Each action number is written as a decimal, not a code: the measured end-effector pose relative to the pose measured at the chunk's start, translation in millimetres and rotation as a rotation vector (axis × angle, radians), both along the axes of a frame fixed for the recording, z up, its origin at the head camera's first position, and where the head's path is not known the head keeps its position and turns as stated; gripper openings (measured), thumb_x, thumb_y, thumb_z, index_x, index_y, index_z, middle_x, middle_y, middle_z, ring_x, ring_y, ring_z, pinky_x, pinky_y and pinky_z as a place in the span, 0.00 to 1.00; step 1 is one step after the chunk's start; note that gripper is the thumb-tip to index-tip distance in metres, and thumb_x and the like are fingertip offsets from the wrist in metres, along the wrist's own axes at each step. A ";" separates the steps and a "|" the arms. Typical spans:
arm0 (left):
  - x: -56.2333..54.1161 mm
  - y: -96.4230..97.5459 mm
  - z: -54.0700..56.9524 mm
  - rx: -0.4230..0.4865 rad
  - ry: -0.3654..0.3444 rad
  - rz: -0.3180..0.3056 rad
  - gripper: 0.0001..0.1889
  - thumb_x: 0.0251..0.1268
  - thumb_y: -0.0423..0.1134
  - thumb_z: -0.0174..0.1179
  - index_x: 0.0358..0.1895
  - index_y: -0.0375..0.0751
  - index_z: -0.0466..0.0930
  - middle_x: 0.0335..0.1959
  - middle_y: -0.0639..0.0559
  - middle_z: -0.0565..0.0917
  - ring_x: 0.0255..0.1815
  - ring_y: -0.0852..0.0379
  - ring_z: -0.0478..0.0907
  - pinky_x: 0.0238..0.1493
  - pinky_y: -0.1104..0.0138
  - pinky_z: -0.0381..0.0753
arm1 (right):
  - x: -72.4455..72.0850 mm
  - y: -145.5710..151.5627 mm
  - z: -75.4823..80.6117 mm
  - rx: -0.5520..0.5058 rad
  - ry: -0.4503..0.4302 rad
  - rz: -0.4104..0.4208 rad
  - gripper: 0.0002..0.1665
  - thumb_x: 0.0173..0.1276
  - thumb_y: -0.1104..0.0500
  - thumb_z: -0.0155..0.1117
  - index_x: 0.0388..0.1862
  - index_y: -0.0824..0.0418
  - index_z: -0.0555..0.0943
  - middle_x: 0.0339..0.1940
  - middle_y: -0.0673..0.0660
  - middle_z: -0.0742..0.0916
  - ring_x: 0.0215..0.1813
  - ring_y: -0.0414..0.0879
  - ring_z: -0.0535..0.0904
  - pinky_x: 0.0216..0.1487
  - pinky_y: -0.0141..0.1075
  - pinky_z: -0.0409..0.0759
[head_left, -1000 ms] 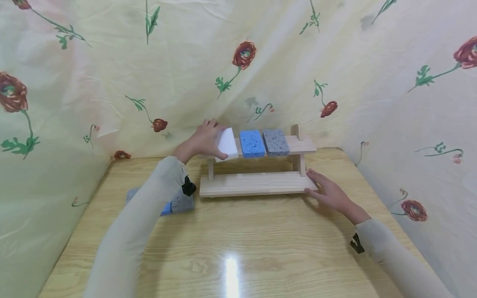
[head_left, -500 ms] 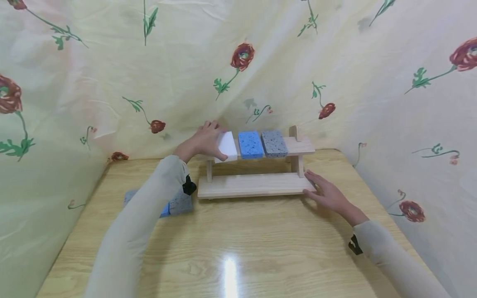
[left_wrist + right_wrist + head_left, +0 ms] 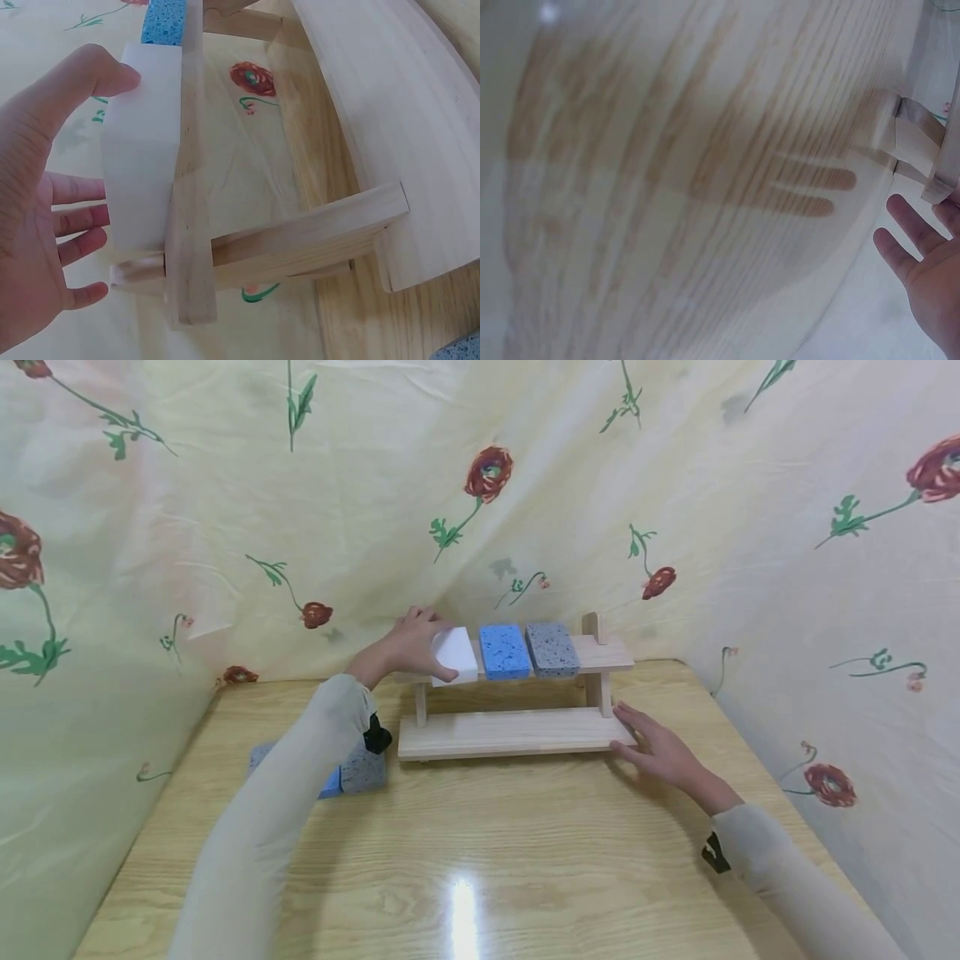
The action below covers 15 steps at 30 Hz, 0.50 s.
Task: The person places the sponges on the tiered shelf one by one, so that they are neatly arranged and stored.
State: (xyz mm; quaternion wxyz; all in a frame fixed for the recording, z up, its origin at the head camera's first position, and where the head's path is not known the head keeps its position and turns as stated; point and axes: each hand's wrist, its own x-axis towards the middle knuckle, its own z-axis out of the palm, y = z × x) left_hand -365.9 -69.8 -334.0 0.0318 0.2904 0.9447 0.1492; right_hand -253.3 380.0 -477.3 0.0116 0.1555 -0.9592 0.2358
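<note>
My left hand grips a smooth white sponge block at the left end of a two-tier wooden rack's upper board. In the left wrist view, the thumb presses near one end of the white block and the fingers lie along its far side. To its right lie a speckled blue sponge and a speckled grey sponge. My right hand touches the right end of the lower board, its fingers fairly straight and its thumb near the front corner.
Left of the rack, a grey sponge and a blue sponge lie on the wooden table, partly hidden by my left sleeve. Another greyish sponge shows beyond it. A flowered curtain hangs close behind the rack.
The white block, tilted and slightly higher a second ago, has come down level with the sponges beside it, with my left hand still around it. The right hand stays at the rack's end.
</note>
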 end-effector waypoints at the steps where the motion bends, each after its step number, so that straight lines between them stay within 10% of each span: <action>1: -0.1 -0.6 -0.4 0.005 0.000 -0.002 0.48 0.51 0.60 0.72 0.75 0.43 0.67 0.71 0.41 0.67 0.68 0.43 0.59 0.66 0.47 0.65 | 0.1 -0.1 0.1 0.000 0.002 0.001 0.45 0.75 0.43 0.62 0.80 0.65 0.61 0.83 0.66 0.61 0.80 0.70 0.55 0.76 0.66 0.55; 15: -1.3 -2.8 -0.5 0.054 -0.022 0.006 0.48 0.51 0.57 0.72 0.76 0.42 0.67 0.74 0.41 0.67 0.69 0.42 0.59 0.65 0.47 0.66 | 3.1 -3.2 3.4 -0.007 0.011 0.003 0.44 0.75 0.44 0.62 0.80 0.65 0.61 0.82 0.68 0.61 0.80 0.72 0.56 0.75 0.67 0.55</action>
